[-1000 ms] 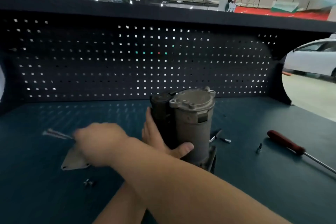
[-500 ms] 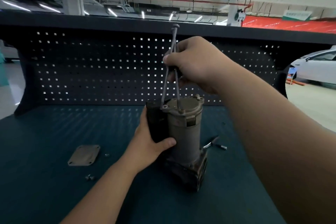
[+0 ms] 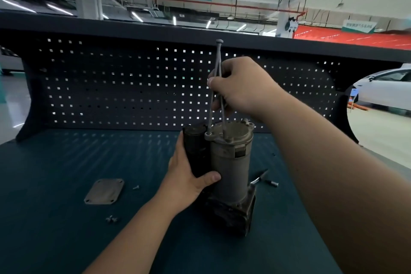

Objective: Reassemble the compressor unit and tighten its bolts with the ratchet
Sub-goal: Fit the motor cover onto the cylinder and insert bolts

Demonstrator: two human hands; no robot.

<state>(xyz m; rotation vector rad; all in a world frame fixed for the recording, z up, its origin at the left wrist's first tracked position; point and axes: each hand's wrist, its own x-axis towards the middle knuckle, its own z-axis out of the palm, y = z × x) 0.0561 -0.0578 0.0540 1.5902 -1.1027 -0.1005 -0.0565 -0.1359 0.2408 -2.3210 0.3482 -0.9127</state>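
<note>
The compressor unit (image 3: 231, 162) stands upright in the middle of the workbench (image 3: 66, 240), straight ahead at twelve o'clock from the person. The left hand (image 3: 189, 176) wraps its dark side housing from the nine o'clock side, thumb across the front, steadying it. The right hand (image 3: 242, 87) hovers above, its fingers closed round two long bolts (image 3: 219, 60) held together mid-shaft, heads up. Their tips reach down to the top flange, and one sits at the bolt hole on the ear at nine o'clock.

I'd judge the job at an early stage: the body is stacked, but the bolts are only being fed in and nothing is tightened. A cover plate (image 3: 104, 191) lies loose at eight o'clock from the unit, with small screws (image 3: 111, 219) nearer the person at seven. At three o'clock lies a small bit (image 3: 274, 183) beside a thin metal tool half hidden by the unit; I cannot tell whether it is the ratchet.

The room is a big workshop hall with strip lights. A white car (image 3: 387, 89) is parked at two o'clock. A dark pegboard (image 3: 111, 87) backs the blue-green bench.
</note>
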